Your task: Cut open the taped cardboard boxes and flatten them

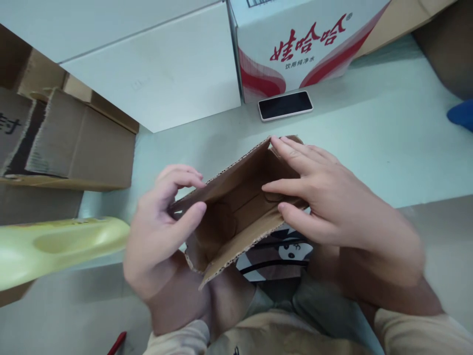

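Note:
I hold a small brown corrugated cardboard box (236, 212) in front of my chest, its open side turned toward me. My left hand (162, 231) pinches the box's left wall between thumb and fingers. My right hand (325, 197) grips the right wall, with the thumb inside the box and the fingers laid over its top edge. The inside of the box looks empty. Below the box, a printed panda patch (288, 251) on my clothing shows.
A phone (285, 105) lies face up on the pale floor (388, 128), in front of a white carton with red print (295, 44). A large white box (155, 69) stands beside it. Flattened brown cartons (70, 138) lie at left, above a pale yellow plastic piece (55, 246).

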### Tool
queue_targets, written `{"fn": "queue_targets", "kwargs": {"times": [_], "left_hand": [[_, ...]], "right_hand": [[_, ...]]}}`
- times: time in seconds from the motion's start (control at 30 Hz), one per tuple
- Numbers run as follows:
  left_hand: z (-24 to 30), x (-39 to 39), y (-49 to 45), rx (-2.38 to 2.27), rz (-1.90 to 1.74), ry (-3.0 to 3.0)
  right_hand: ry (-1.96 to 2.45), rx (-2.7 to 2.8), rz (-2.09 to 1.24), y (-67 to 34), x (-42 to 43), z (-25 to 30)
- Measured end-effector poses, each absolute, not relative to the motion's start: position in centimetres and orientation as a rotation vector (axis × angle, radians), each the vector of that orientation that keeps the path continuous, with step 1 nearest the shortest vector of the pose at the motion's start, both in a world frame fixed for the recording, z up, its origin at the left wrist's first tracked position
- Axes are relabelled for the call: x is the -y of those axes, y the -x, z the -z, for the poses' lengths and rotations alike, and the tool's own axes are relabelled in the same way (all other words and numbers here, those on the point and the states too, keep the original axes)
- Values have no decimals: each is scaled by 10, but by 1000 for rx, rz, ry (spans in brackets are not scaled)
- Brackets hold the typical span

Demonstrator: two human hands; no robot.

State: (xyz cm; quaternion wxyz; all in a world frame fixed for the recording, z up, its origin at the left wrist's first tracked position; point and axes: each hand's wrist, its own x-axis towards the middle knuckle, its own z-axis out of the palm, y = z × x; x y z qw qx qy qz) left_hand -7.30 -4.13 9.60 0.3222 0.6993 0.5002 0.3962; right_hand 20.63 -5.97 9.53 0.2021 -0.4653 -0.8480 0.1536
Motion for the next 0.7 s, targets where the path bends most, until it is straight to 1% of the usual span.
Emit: {"fn": "queue_targets", "kwargs": {"times": [0.07,0.27,0.4,0.6,0.7], "left_hand": [[-95,45,74,-1319,-987,-1871],[-80,38,70,-1525,-1123,-1756],[-71,26,69,-1623,-1283,-1676],[-62,19,71,-1580,-1424,-1612],[-60,20,72,-1594,-1550,-1626]], "right_hand": [[1254,2335,-425,-204,58,-93],[1107,2211,-319,-197,51,-86],[968,2011,-281,-194,47,-83],[923,1913,-404,-189,42,-77],[912,1740,-302,-184,39,-68]]}}
